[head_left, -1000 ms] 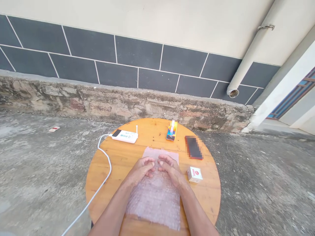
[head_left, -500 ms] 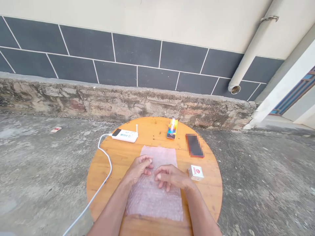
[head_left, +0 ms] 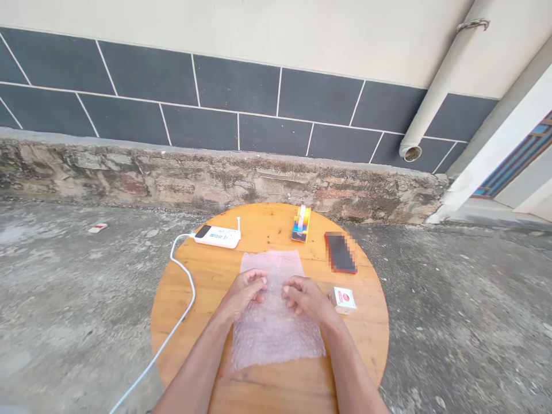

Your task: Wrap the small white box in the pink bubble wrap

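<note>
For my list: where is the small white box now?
In the head view, the small white box sits right of centre on the round table, beside the right hand and below the red-edged device.

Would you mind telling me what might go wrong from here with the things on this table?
The small white box sits close beside the right hand, so a sideways move might knock it. The white cable runs off the left edge of the table; if the left arm snagged it, the white device could be dragged. The bubble wrap appears loose beneath both hands, so it may slide.
</note>
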Tool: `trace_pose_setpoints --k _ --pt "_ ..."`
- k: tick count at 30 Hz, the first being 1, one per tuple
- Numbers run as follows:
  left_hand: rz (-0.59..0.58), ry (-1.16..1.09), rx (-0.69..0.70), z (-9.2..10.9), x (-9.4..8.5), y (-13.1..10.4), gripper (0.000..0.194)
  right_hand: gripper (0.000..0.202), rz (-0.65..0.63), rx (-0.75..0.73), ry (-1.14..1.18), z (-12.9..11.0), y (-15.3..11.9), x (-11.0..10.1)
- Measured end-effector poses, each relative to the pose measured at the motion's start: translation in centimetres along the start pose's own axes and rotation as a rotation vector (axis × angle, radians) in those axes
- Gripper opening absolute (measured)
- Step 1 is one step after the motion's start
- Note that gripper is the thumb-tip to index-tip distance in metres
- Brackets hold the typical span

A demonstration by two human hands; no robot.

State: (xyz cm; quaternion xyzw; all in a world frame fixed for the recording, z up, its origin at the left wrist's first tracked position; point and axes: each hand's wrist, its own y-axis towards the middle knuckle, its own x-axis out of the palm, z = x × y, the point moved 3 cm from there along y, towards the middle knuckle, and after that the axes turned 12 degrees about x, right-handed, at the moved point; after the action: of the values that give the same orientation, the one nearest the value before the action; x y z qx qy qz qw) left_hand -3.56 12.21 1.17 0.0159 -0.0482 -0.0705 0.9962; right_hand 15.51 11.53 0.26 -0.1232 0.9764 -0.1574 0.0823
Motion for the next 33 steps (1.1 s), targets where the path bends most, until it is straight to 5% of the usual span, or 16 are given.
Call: trace_pose_setpoints --k 4,11,16,20,23,26,30,33 --pt "-0.02 0.048 0.025 -0.1 0.1 0.1 0.043 0.022 0.18 -0.086 0.067 -0.1 0.8 -1.0" --pt "-0.096 0.215 0.139 -0.1 0.5 -0.1 0.04 0.032 0.056 -0.134 0.147 -1.1 0.4 1.8" --pt "-0.133 0.404 0.277 0.5 1.6 -0.4 0.026 0.028 0.038 -0.103 0.185 -0.8 0.5 1.8" --pt "-0.21 0.581 0.401 1.4 3.0 -2.6 0.029 0.029 0.041 -0.099 0.182 -0.6 0.7 1.6" --pt "-0.325 0.938 0.496 1.2 3.1 -5.7 0.036 0.031 0.041 -0.087 0.165 -0.3 0.9 1.7" --pt "-0.372 1.143 0.56 -0.1 1.2 -9.2 0.044 0.031 0.038 -0.064 0.148 -0.1 1.1 1.7" --pt "-0.331 1.288 0.659 -1.6 -3.5 -12.7 0.04 0.027 0.034 -0.041 0.133 0.0 1.2 1.6" --pt "-0.187 1.291 0.669 -1.2 -5.6 -13.0 0.026 0.027 0.031 -0.053 0.124 0.2 1.4 1.5"
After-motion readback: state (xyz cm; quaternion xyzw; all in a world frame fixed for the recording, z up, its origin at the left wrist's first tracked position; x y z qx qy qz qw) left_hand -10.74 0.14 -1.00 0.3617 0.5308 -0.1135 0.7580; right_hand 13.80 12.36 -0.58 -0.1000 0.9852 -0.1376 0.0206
